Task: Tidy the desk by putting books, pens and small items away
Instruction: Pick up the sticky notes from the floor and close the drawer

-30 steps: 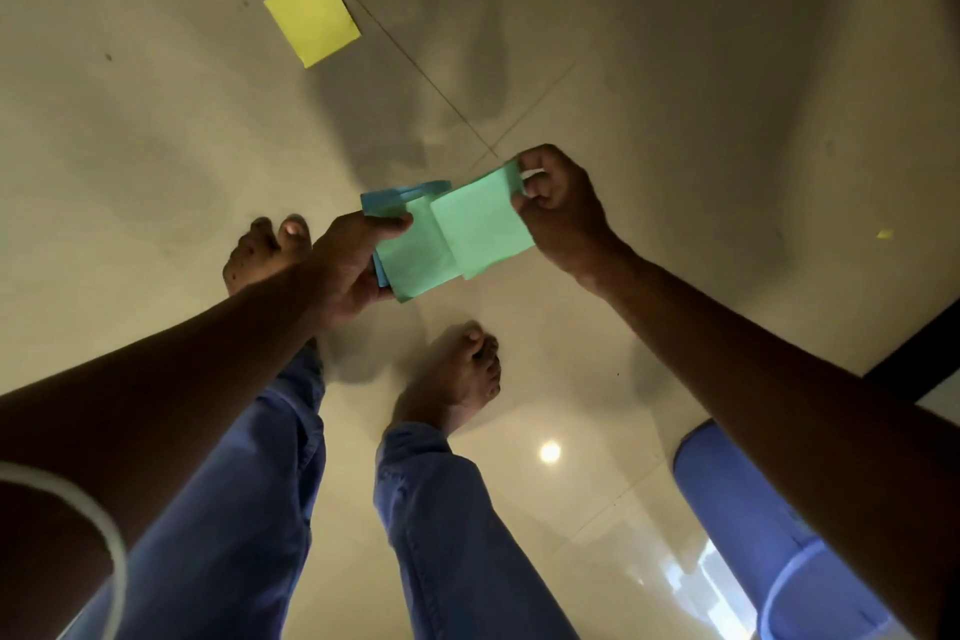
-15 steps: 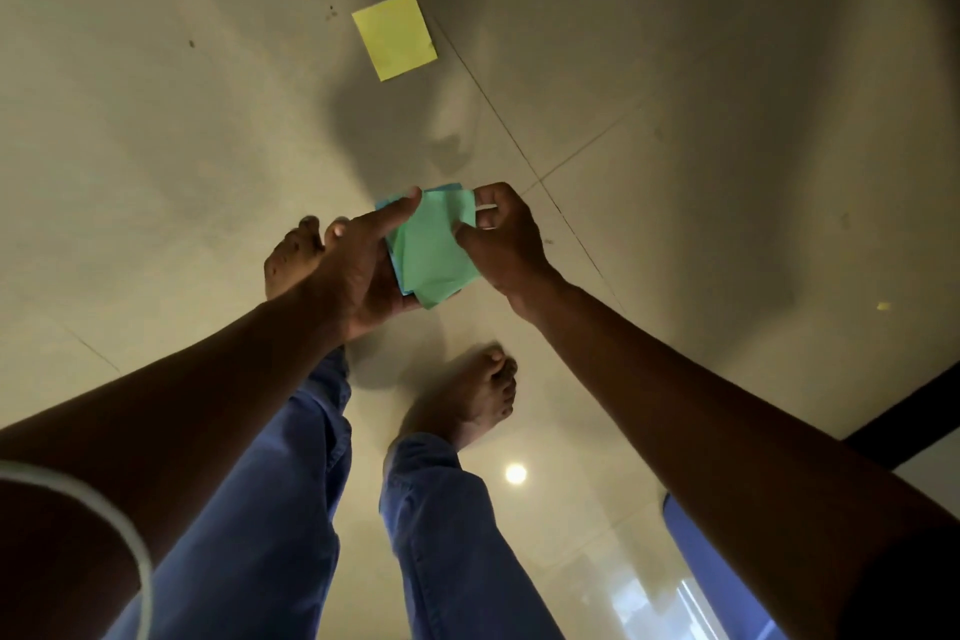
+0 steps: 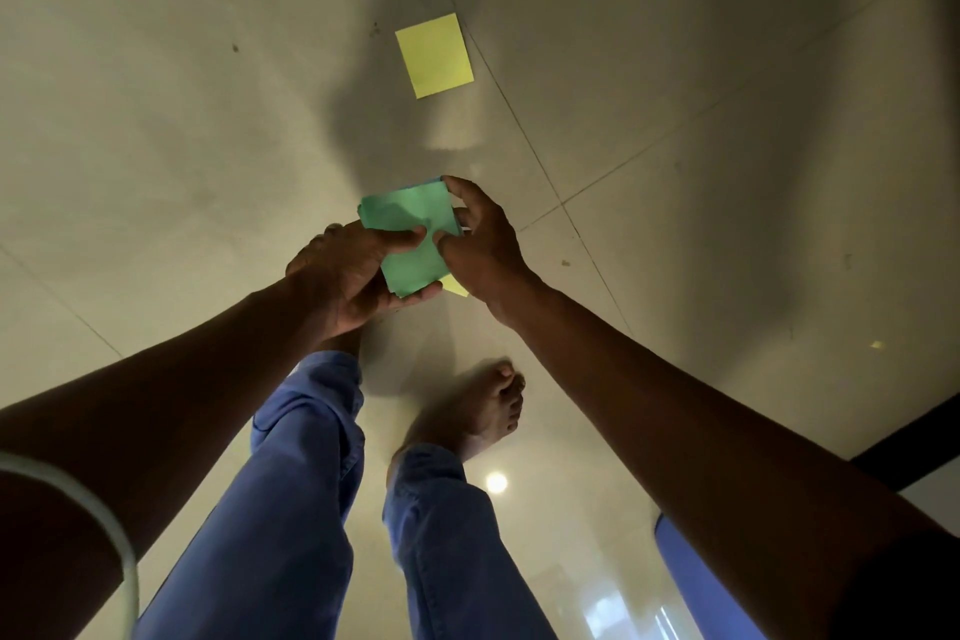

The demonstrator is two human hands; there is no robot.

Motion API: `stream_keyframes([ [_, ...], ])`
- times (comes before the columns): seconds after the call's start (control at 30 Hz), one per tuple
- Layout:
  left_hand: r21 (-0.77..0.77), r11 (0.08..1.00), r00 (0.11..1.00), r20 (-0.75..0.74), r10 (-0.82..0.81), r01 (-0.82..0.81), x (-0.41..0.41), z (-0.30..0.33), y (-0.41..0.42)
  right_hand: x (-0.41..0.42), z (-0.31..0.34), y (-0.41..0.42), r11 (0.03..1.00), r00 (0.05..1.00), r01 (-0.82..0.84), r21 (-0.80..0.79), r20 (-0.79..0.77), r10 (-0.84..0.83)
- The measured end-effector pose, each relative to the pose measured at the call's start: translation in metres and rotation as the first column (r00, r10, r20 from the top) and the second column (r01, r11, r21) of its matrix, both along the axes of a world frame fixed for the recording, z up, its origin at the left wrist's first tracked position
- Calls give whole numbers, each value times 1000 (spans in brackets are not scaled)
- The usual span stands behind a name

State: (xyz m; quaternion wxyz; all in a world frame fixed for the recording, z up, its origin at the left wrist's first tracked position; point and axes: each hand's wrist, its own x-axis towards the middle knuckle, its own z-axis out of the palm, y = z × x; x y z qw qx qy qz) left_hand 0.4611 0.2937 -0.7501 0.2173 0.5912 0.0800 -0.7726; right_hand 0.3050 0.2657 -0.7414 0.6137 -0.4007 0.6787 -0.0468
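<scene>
A small stack of green sticky notes [image 3: 410, 224], with a blue edge at its top and a yellow corner showing beneath, is held over the floor between both hands. My left hand [image 3: 348, 276] cups the stack from below with its thumb across the top sheet. My right hand [image 3: 480, 239] pinches the stack's right edge. A single yellow sticky note [image 3: 435, 55] lies flat on the floor tiles beyond the hands.
The pale tiled floor [image 3: 675, 146] has dark grout lines. My bare feet and blue trouser legs [image 3: 291, 509] stand below the hands. A blue object [image 3: 696, 587] sits at the lower right, next to a dark edge [image 3: 909, 437]. A tiny yellow scrap [image 3: 876, 344] lies at the right.
The two separate green sheets have been brought together into one stack. Both hands closed in on it, and the view shifted so the yellow floor note now sits nearer the middle.
</scene>
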Motion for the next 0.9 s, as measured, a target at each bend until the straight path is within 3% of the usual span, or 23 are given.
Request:
stream_keyframes([
  [0.13, -18, 1000, 999, 43, -11, 12, 8, -2, -2, 6, -3, 0, 1000, 1000, -23, 13, 9, 23],
  [0.27, -17, 1000, 991, 134, 9, -7, 20, -2, -3, -6, -21, 3, 991, 968, -119, -53, -227, 104],
  [0.37, -6, 1000, 984, 176, 22, -21, 33, -2, -3, -23, -39, 16, 922, 835, -384, -36, -440, 331],
  [0.43, -1, 1000, 984, 179, 24, -24, 42, -2, -2, -29, -49, 27, 859, 752, -512, -6, -487, 445],
  [0.53, -16, 999, 986, 158, 47, -45, 56, -5, -1, -24, -58, 41, 776, 648, -631, 3, -548, 529],
  [0.7, -50, 997, 988, 137, 71, -64, 73, -4, 1, -8, -73, 51, 567, 333, -817, 107, -715, 614],
  [0.77, -70, 996, 990, 122, 68, -60, 77, -3, 1, -6, -76, 50, 541, 282, -831, 129, -741, 610],
  [0.9, -94, 992, 991, 94, 91, -82, 84, -2, 5, -7, -78, 45, 519, 280, -848, 105, -744, 607],
])
